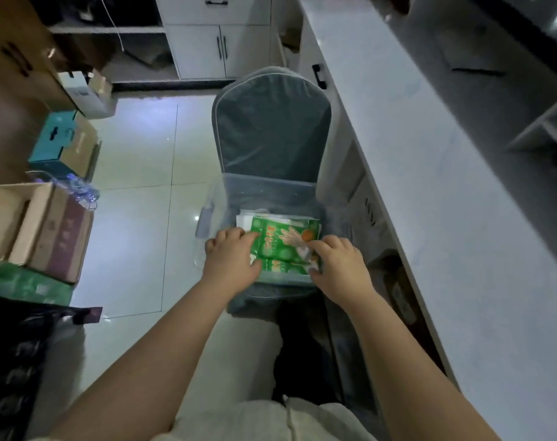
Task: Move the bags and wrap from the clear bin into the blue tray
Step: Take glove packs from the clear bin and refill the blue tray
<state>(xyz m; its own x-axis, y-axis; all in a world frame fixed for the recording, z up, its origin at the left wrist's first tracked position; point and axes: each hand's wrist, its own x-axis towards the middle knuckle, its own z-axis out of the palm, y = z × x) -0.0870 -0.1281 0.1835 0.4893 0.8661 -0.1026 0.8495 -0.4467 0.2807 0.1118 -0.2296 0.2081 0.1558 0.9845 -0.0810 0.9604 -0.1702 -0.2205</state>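
A clear bin (216,198) rests on the seat of a grey-blue chair in front of me. Inside lie green printed packets (283,240) over white packaging (244,219). My left hand (231,259) grips the left edge of the green packets, thumb at their lower left. My right hand (337,262) pinches their right edge, fingers curled on the lower right corner. Both hands reach into the bin from its near side. No blue tray shows in this view.
The chair's backrest (272,132) rises behind the bin. A long white counter (445,192) runs along the right. Cardboard boxes (38,224) and a teal box (53,140) stand on the tiled floor (137,192) at left. White cabinets (207,49) stand at the back.
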